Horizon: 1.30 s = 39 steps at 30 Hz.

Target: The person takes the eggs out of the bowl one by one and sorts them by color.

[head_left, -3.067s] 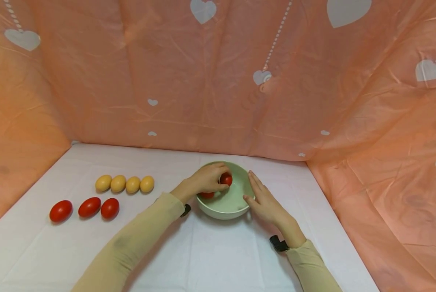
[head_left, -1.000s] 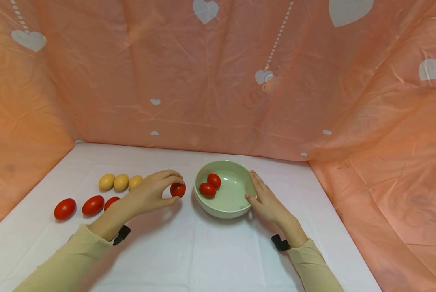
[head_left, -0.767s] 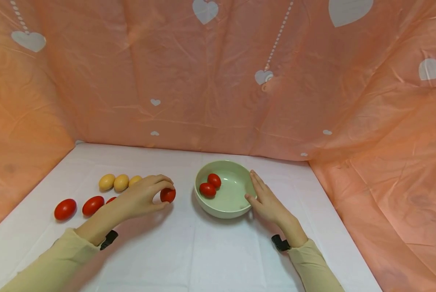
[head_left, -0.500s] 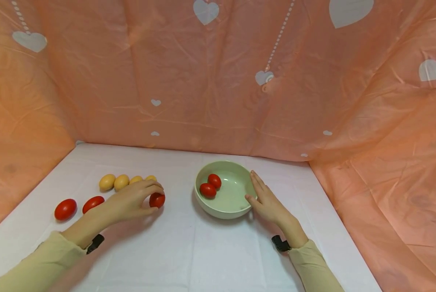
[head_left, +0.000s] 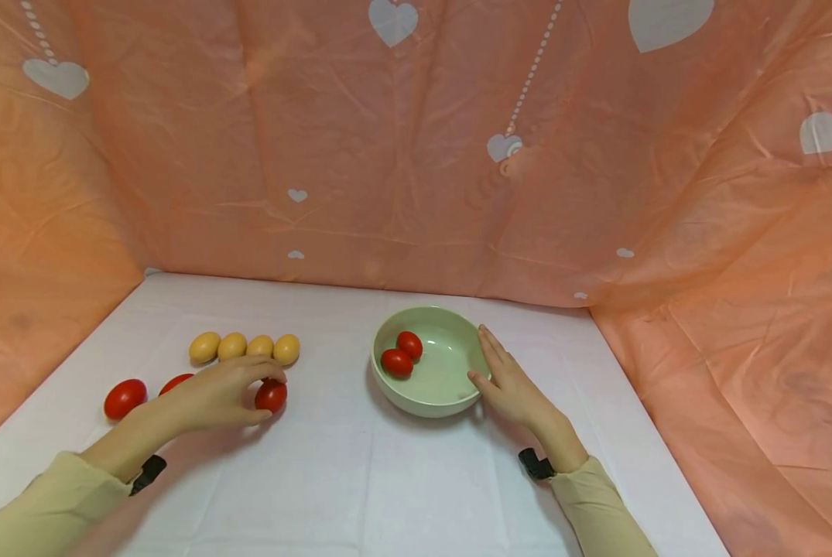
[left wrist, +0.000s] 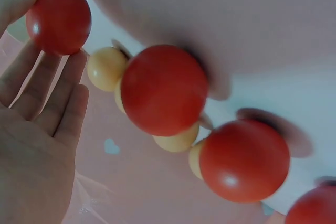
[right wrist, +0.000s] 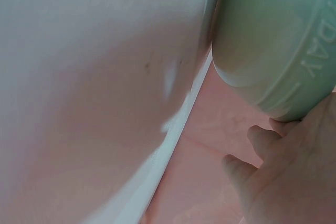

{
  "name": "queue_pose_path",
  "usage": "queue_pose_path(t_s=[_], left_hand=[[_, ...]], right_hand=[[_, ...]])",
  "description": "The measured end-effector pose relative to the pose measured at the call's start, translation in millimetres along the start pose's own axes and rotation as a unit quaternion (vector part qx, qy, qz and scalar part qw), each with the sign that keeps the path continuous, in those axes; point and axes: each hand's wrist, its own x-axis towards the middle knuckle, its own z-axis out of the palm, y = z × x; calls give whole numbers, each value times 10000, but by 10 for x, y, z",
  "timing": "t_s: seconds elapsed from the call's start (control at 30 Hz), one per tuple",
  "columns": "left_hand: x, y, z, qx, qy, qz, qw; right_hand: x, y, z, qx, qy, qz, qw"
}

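Note:
My left hand [head_left: 213, 396] pinches a red egg [head_left: 271, 396] between thumb and fingertips, low over the cloth left of the bowl. In the left wrist view the thumb bears on one side of this red egg [left wrist: 59, 19] and fingertips on the other. Two more red eggs [head_left: 397, 363] lie together in the left part of a pale green bowl [head_left: 426, 408]. My right hand [head_left: 513, 391] rests against the bowl's right side, fingers straight along the rim and thumb at its near edge. Raised letters show on the bowl's outer wall [right wrist: 294, 35] in the right wrist view.
Several yellow eggs [head_left: 286, 350] stand in a row behind my left hand. Nearer and to the left are red eggs [head_left: 125, 400] on the white cloth [head_left: 416, 487], one hidden by the hand in the head view. Orange sheeting [head_left: 388, 224] with hearts encloses the back and sides.
My left hand has come out of the bowl and moved left and nearer with a red egg, which it still holds. Two red eggs stay in the bowl. My right hand has kept its place.

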Motion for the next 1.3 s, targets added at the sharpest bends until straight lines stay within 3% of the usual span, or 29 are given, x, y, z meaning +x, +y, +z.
queue_pose_path(t_s=[0.37, 1.3], left_hand=[[-102, -64, -25, -94, -156, -187, 9997], [-190, -144, -48, 96, -52, -312, 9995]], right_hand=[[5, 2, 17, -14, 75, -57, 10000], [12, -18, 10, -91, 112, -96, 9998]])
